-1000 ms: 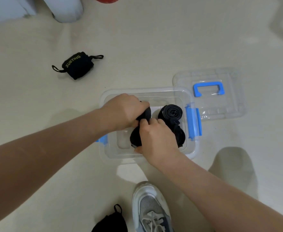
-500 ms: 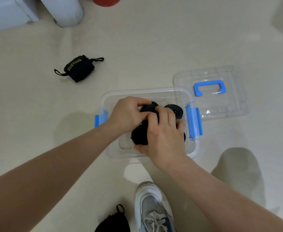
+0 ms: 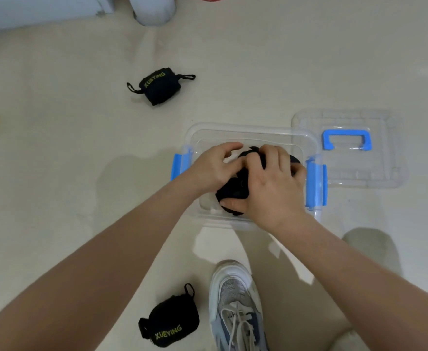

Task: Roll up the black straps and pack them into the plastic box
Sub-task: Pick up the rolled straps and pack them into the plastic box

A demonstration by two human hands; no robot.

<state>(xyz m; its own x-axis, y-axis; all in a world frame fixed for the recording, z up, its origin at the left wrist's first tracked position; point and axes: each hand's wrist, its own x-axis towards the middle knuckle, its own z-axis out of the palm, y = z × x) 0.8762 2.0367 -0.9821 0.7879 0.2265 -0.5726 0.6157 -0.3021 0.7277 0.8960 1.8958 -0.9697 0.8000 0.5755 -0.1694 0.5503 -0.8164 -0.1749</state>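
The rolled black fabric straps (image 3: 233, 192) sit inside the clear plastic box with blue side latches (image 3: 235, 127). Both hands mostly hide them, so their number cannot be told. The right hand (image 3: 271, 183) lies over them, fingers (image 3: 278, 158) curled across the top and thumb pressed against the near roll. The left hand (image 3: 212, 171) grips the same bundle from the box's left side, fingers curled. The clear lid with a blue handle (image 3: 385, 163) lies against the box's right side. On the beige floor (image 3: 56, 148), a black rolled wrap lettered XUEYING (image 3: 161, 86) lies beyond the box. A second lettered black wrap (image 3: 169, 320) and a grey-white sneaker (image 3: 235, 300), cut off by the frame, lie nearer than it.
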